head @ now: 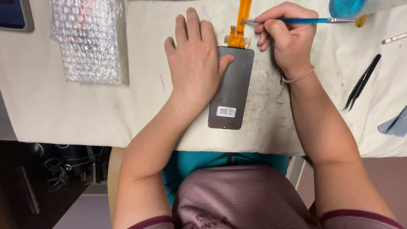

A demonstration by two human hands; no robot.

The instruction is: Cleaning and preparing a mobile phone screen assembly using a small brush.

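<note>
A dark grey phone screen panel [232,91] lies back-up on a stained white mat, with an orange flex cable [240,26] running from its far end. My left hand [196,59] lies flat on the mat and the panel's left edge, thumb pressed on the panel. My right hand [285,36] grips a thin blue-handled brush [305,20] like a pen, and the brush tip touches the flex cable near the panel's top edge.
A sheet of bubble wrap [88,38] lies at the far left. Black tweezers [361,83] rest to the right, with a grey cloth [394,125] near the right edge. A blue round container [347,6] stands at the far right. A dark device corner [15,15] shows at top left.
</note>
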